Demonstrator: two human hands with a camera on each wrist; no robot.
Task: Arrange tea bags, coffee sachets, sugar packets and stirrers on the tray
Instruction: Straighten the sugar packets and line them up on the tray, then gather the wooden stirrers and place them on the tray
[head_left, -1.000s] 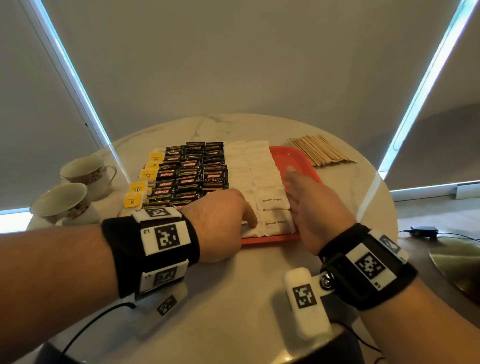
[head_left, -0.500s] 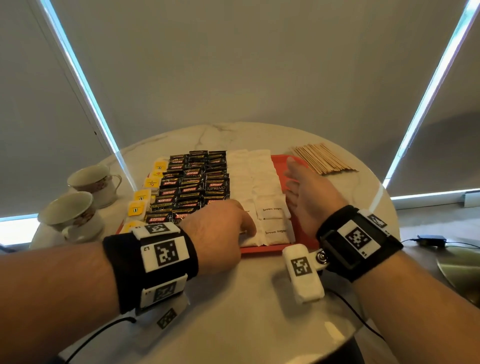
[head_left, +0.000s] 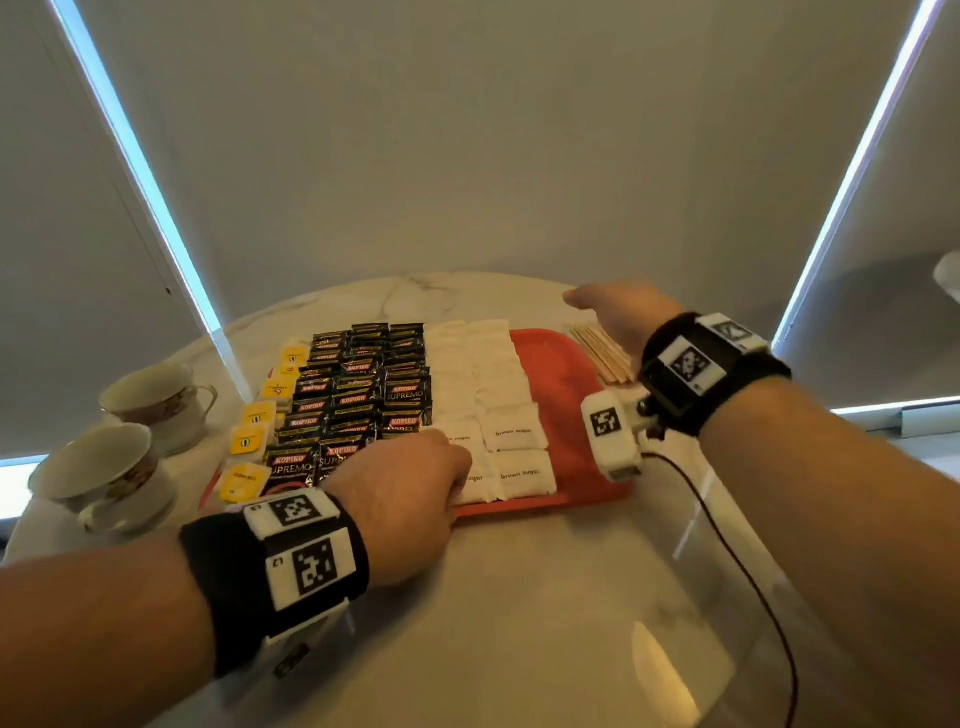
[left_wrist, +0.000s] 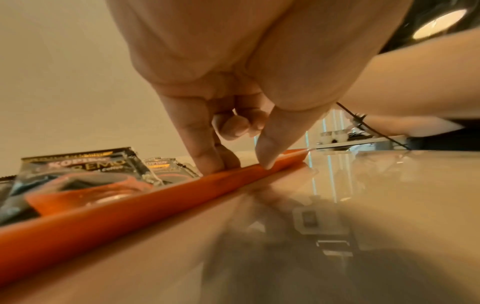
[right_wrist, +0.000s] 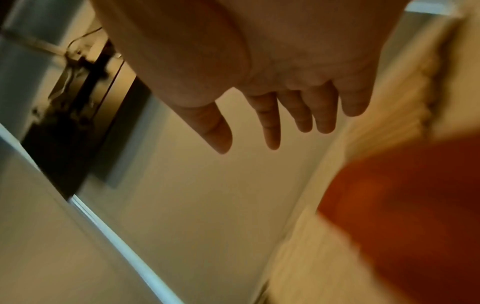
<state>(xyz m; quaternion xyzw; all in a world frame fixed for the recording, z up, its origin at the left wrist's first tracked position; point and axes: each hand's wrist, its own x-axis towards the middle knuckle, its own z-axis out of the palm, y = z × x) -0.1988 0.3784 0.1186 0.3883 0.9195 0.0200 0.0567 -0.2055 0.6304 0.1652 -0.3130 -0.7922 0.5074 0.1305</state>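
An orange tray (head_left: 566, 379) on the round marble table holds rows of yellow-tagged tea bags (head_left: 254, 421), black coffee sachets (head_left: 363, 384) and white sugar packets (head_left: 488, 384); its right strip is bare. Wooden stirrers (head_left: 602, 353) lie in a pile on the table just right of the tray. My left hand (head_left: 415, 478) sits at the tray's near edge. In the left wrist view, the left hand (left_wrist: 241, 162) has its thumb on the tray rim (left_wrist: 130, 205) and curled fingers just inside, pinching it. My right hand (head_left: 613, 317) hovers over the stirrers, empty. The right hand (right_wrist: 272, 127) has its fingers spread.
Two teacups (head_left: 156, 400) (head_left: 98, 473) stand on the table left of the tray. The table's round edge runs close behind the stirrers. A dark cable (head_left: 737, 545) trails from my right wrist across the bare tabletop near me.
My right hand has left the tray's bare right strip and moved away to the far right, over the stirrers. The left hand has stayed at the tray's near edge.
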